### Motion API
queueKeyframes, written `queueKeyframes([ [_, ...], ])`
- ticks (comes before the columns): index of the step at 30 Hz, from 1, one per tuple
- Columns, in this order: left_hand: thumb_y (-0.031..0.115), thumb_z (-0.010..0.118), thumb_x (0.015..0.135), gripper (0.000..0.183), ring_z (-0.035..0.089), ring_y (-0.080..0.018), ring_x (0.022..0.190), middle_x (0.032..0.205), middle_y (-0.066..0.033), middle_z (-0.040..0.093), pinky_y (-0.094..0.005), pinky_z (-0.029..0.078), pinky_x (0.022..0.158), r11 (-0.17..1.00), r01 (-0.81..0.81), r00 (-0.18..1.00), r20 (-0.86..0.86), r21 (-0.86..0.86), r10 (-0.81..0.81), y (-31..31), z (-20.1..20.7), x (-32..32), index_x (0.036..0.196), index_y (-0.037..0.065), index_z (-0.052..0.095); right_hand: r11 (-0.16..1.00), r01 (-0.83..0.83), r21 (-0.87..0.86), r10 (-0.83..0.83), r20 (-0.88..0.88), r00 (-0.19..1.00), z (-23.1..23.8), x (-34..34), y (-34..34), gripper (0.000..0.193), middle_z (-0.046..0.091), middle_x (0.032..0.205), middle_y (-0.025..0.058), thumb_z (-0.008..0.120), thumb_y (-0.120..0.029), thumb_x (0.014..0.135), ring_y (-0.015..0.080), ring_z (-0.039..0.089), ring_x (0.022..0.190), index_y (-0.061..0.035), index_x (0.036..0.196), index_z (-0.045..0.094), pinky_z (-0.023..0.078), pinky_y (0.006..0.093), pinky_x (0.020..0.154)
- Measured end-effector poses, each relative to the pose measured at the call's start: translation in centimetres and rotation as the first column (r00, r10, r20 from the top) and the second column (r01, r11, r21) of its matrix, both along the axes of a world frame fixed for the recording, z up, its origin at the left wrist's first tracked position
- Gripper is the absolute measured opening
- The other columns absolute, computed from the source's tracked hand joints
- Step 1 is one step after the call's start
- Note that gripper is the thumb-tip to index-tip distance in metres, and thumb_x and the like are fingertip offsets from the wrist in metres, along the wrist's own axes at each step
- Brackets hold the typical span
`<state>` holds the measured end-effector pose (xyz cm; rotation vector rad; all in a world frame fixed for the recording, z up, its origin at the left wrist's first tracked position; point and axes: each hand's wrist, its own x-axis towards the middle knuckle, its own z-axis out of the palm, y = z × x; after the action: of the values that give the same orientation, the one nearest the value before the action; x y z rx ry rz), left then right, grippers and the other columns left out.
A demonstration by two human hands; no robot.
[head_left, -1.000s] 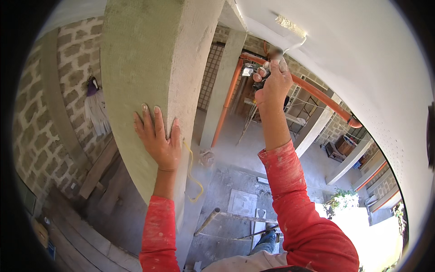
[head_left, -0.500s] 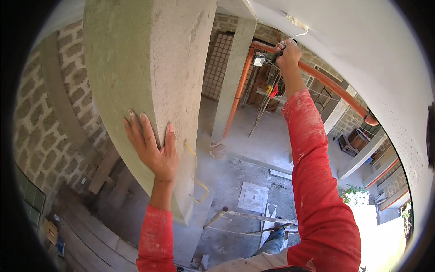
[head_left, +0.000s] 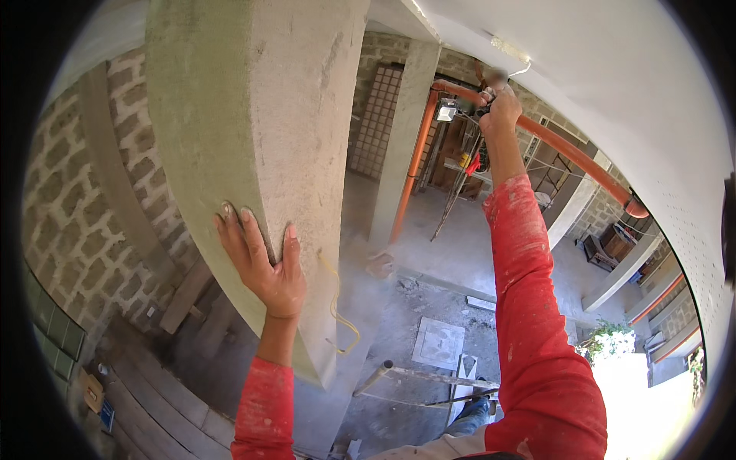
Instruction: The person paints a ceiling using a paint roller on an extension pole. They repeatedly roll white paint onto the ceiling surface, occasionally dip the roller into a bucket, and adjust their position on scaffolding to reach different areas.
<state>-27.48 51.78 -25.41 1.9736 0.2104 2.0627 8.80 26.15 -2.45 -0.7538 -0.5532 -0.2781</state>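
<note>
My left hand (head_left: 266, 268) lies against the corner of a plastered column (head_left: 295, 138), fingers spread and pointing up. A thin yellow wire (head_left: 334, 299) sticks out of the column face beside it and loops down. My right hand (head_left: 501, 109) is raised close to the ceiling (head_left: 606, 84), its fingers curled. Something dark and blurred shows at its fingertips; I cannot make out what it is. Just above that hand, a white wire (head_left: 521, 69) hangs from a rough pale patch (head_left: 509, 50) in the ceiling.
An orange pipe (head_left: 575, 153) runs behind my right hand, with a small floodlight (head_left: 446, 112) next to it. Far below are the concrete floor (head_left: 452, 207), a square slab (head_left: 438, 342) and metal tubes (head_left: 422, 373) by my leg. A block wall (head_left: 84, 199) stands left.
The whole view has shifted slightly, so most things sit a little lower and further right. My left hand stays on the column; my right hand stays raised with fingers curled.
</note>
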Motion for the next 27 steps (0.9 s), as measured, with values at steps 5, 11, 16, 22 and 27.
queueKeyframes([
  [5,0.019,0.076,0.093,0.072,0.031,-0.054,0.148,0.161,-0.0252,0.038,-0.0656,0.03,0.117,1.0,-0.012,1.0,0.005,-0.009,0.012,-0.2,0.0,0.4,0.156,0.006,0.043,0.999,0.042,-0.014,-0.042,0.034,0.999,-1.2,-13.8,1.4,0.01,0.049,0.084,0.0034,0.048,-0.006,0.107,0.0124,0.046,0.065,-0.0028,0.113,0.056,0.04,0.029,0.053],
  [11,0.021,0.076,0.093,0.069,0.034,-0.0547,0.146,0.16,-0.0229,0.042,-0.0662,0.03,0.116,0.999,-0.044,0.999,0.02,-0.011,0.045,-0.4,0.5,-0.1,0.154,0.008,0.047,0.999,0.039,-0.022,-0.038,0.079,0.996,-1.7,-26.9,2.9,0.014,0.051,0.085,0.0018,0.051,-0.008,0.108,0.0114,0.049,0.066,-0.0035,0.118,0.058,0.04,0.0268,0.053],
  [16,0.023,0.075,0.094,0.067,0.033,-0.0532,0.147,0.16,-0.0224,0.042,-0.0636,0.03,0.117,0.997,-0.077,0.997,0.0,-0.003,0.077,-0.4,0.4,0.2,0.153,0.007,0.048,1.0,-0.004,-0.019,0.006,0.135,0.991,-2.8,-34.9,3.7,0.018,0.052,0.086,0.0007,0.054,-0.012,0.108,0.0096,0.047,0.068,-0.0027,0.123,0.058,0.04,0.0237,0.053],
  [22,0.026,0.075,0.095,0.067,0.034,-0.0532,0.147,0.159,-0.0227,0.043,-0.0647,0.03,0.117,0.996,-0.09,0.996,0.0,0.0,0.09,-0.3,0.5,-0.1,0.153,0.007,0.048,0.999,-0.037,-0.023,0.041,0.194,0.98,-3.9,-40.6,4.2,0.037,0.055,0.09,0.0017,0.056,-0.014,0.108,0.0094,0.047,0.068,-0.0022,0.142,0.052,0.039,0.0226,0.053],
  [27,0.027,0.074,0.096,0.067,0.034,-0.0536,0.147,0.159,-0.023,0.043,-0.065,0.031,0.116,0.995,-0.102,0.995,-0.016,-0.003,0.102,-0.3,0.4,0.0,0.154,0.007,0.047,1.0,0.016,-0.005,-0.015,0.149,0.989,-4.4,-41.1,4.2,0.03,0.05,0.085,-0.0016,0.056,-0.012,0.108,0.01,0.05,0.064,-0.0052,0.137,0.054,0.042,0.025,0.051],
])
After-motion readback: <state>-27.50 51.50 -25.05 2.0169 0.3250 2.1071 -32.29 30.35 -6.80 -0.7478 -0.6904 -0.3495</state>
